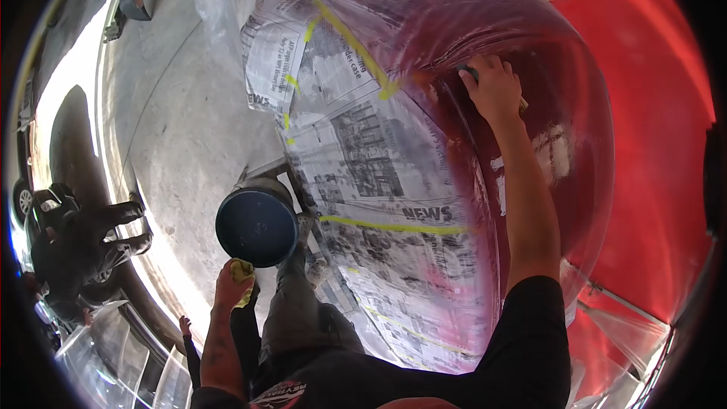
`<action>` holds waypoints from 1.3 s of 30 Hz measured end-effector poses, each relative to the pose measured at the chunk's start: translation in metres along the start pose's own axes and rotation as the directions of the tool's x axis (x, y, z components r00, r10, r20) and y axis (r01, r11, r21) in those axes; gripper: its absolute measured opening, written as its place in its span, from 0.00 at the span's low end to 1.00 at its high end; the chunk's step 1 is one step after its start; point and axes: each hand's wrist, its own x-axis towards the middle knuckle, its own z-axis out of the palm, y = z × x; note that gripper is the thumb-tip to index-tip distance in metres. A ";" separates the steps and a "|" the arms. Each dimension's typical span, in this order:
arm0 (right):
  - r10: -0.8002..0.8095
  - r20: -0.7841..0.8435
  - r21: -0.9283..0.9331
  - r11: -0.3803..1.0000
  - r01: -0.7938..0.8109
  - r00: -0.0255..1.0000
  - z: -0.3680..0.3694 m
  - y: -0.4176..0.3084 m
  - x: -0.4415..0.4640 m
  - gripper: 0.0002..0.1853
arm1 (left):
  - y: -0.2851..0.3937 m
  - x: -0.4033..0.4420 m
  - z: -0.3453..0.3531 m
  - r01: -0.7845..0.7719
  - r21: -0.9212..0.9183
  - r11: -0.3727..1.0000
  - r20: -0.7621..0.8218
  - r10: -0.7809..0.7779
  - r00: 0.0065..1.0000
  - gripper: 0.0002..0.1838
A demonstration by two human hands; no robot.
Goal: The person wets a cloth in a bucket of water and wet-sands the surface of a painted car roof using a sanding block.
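Right hand: here it is, the hand (496, 87) curling over a small dark block (470, 73), fingers bent round it, the palm side facing the maroon panel (560, 83).
Block: sitting against the panel, up near the masked edge, mostly hiding under that hand.
Left hand: down low, this hand (229, 286) is pinching a bunched yellow cloth (243, 276), just beside the dark blue bucket (227, 208).
Panel: showing whitish patches (556, 150) below the block, with newspaper (371, 159) and yellow tape (394, 225) covering the neighbouring side.
Step in hand: looking like surface work with the block, the cloth waiting its turn.
Next move: calling, I'd judge, for even pressure, fingers staying clear of that paper edge; whether the block is sliding, I cannot tell.
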 end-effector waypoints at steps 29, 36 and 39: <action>0.082 -0.010 0.079 0.994 -0.081 0.997 -0.001 -0.036 -0.019 0.13 | -0.008 0.004 0.004 -0.036 -0.071 0.997 -0.016 0.035 0.999 0.38; 0.020 -0.139 0.182 0.983 0.006 0.990 0.001 -0.014 -0.085 0.14 | -0.005 0.000 -0.003 0.013 -0.126 0.992 -0.019 -0.016 1.000 0.39; 0.004 -0.171 0.222 0.974 0.035 0.985 -0.001 -0.014 -0.088 0.13 | -0.018 0.002 -0.005 -0.005 -0.098 0.995 -0.041 0.001 0.999 0.40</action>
